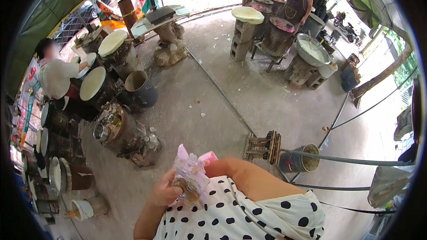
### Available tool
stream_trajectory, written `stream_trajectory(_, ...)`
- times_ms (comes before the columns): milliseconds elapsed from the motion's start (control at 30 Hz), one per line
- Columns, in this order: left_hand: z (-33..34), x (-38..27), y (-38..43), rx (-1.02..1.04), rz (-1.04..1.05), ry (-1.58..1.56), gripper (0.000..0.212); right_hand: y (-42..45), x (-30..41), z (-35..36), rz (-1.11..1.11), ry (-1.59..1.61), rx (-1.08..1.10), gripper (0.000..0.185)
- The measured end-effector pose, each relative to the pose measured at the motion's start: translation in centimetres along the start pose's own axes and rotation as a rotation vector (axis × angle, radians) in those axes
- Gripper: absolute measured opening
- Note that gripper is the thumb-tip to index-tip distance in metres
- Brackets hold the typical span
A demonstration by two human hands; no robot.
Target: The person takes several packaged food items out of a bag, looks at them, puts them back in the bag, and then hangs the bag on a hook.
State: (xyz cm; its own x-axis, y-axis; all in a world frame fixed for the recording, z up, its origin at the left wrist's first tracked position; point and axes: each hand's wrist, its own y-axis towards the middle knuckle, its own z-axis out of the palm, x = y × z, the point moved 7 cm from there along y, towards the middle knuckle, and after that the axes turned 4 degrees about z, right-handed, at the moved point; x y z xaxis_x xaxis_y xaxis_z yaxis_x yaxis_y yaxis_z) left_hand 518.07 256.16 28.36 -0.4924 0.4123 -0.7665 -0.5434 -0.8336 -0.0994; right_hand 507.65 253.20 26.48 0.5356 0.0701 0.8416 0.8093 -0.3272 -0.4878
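Observation:
In front of my polka-dot top, my left hand grips a clear plastic container or wrapper with something brown inside; its exact kind is hard to tell. Right against it is a lilac printed packet with pink parts, held up at chest height. My right hand comes in from the other side and closes on the packet, mostly covered by it. A pink piece sticks out near those fingers.
Round stoves glow at the back, beside an aproned person. A large metal basin holds pale liquid. Another person works among drums at left. Nearby are a wooden stool, a bucket and a clay stove.

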Motion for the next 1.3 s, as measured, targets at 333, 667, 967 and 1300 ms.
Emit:
stream_trajectory(333,0.1,-0.9,0.9,-0.057,0.005,-0.073,0.085,-0.4,-0.5,-0.2,0.01,-0.007,-0.033,0.03)
stream_trajectory(667,-1.1,-0.5,2.2,0.006,-0.055,-0.072,0.086,-0.1,-0.9,-1.2,0.02,0.035,-0.044,0.03)
stream_trajectory(967,-2.4,-0.8,2.1,-0.092,0.047,-0.153,0.09,0.6,-0.8,-1.2,0.026,0.084,-0.044,0.031)
stream_trajectory(1300,-3.3,-3.1,0.4,-0.29,0.293,-0.033,0.087,2.5,-0.4,-0.6,0.057,0.223,-0.067,0.034)
